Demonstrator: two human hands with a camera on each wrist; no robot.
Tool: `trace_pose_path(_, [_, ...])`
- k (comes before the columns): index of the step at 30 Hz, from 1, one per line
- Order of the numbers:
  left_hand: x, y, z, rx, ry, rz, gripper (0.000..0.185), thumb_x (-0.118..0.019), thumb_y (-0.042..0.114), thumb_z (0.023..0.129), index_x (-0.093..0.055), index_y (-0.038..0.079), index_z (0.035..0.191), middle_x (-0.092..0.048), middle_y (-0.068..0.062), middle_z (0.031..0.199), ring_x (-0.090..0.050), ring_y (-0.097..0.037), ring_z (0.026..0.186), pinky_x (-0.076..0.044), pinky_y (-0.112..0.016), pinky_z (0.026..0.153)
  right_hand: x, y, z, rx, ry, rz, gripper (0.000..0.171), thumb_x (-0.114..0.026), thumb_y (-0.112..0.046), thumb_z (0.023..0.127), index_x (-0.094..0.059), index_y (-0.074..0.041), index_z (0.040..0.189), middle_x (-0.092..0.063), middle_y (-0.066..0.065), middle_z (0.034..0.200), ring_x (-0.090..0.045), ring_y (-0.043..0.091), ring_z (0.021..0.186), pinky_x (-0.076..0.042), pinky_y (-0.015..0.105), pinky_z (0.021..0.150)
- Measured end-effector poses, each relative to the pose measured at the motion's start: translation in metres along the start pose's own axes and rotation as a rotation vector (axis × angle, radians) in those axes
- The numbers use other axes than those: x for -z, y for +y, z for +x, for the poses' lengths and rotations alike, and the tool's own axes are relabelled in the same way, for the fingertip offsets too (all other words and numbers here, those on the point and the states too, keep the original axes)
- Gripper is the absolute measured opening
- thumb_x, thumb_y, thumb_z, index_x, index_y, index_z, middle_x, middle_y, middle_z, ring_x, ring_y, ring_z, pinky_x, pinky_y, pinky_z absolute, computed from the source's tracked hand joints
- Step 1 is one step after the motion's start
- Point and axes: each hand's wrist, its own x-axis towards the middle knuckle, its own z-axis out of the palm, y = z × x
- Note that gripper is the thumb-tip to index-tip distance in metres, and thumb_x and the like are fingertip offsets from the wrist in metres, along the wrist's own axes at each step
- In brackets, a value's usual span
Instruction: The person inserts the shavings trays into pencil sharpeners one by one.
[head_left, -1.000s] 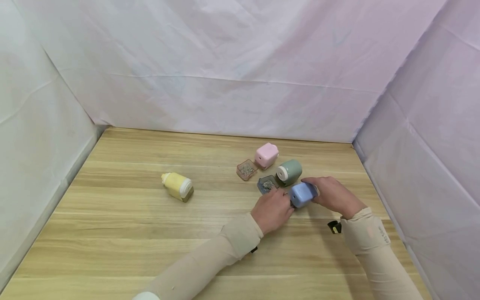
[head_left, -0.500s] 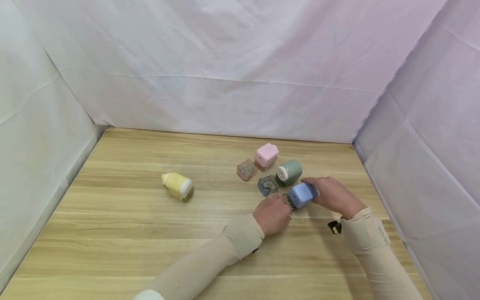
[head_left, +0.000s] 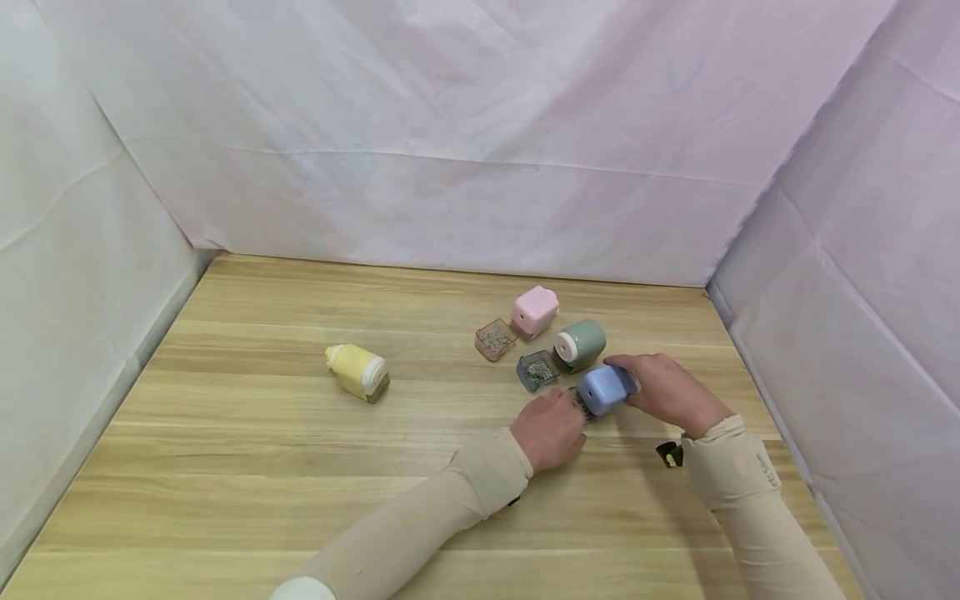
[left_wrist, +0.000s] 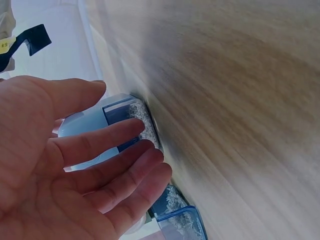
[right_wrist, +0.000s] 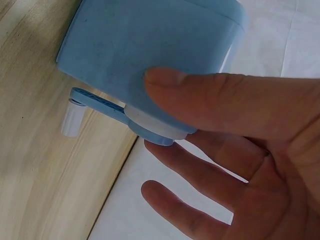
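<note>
The right hand [head_left: 667, 390] holds the blue sharpener [head_left: 604, 388] on the wooden table [head_left: 247, 433], thumb laid along its side and the other fingers [right_wrist: 200, 165] loosely spread behind its crank end. The left hand [head_left: 551, 427] has relaxed, nearly straight fingers [left_wrist: 100, 145] touching the sharpener's shavings drawer [left_wrist: 131, 117], which stands partly pulled out. Just beyond these fingertips lies a loose blue tray [head_left: 536, 370] of shavings, then the green sharpener [head_left: 581, 344], a pink tray [head_left: 494, 339] and the pink sharpener [head_left: 534, 312]. The yellow sharpener [head_left: 358, 372] lies well apart, left of the left hand.

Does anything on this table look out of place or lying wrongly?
Yes. The yellow sharpener lies on its side, apart from the others. Two shavings drawers sit pulled out beside the pink and green sharpeners.
</note>
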Motion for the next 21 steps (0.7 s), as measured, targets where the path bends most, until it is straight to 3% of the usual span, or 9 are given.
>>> trace_pose_path(12, [-0.0039,0.0048,0.0049,0.014,-0.047,-0.046,0.036,-0.067,0.041,0.106,-0.076,0.009,0.119,-0.069,-0.006,0.122,-0.065,-0.016,0.109,-0.059,-0.026,0.088,-0.0010,0.0001,-0.0013,-0.005,-0.004,-0.005,0.052,-0.086,0.008,0.080,-0.071,0.004,0.129,-0.078,0.022,0.115,-0.076,0.040,0.102,-0.060,0.059,0.092])
trace_pose_path(21, [-0.0072,0.0079,0.0078,0.014,-0.044,-0.015,0.040,-0.066,0.043,0.106,-0.073,0.008,0.124,-0.067,-0.005,0.119,-0.064,-0.015,0.106,-0.058,-0.025,0.086,-0.0020,0.0015,-0.0003,-0.007,-0.016,0.001,0.054,-0.085,0.008,0.080,-0.070,0.005,0.132,-0.078,0.023,0.116,-0.075,0.040,0.102,-0.060,0.059,0.092])
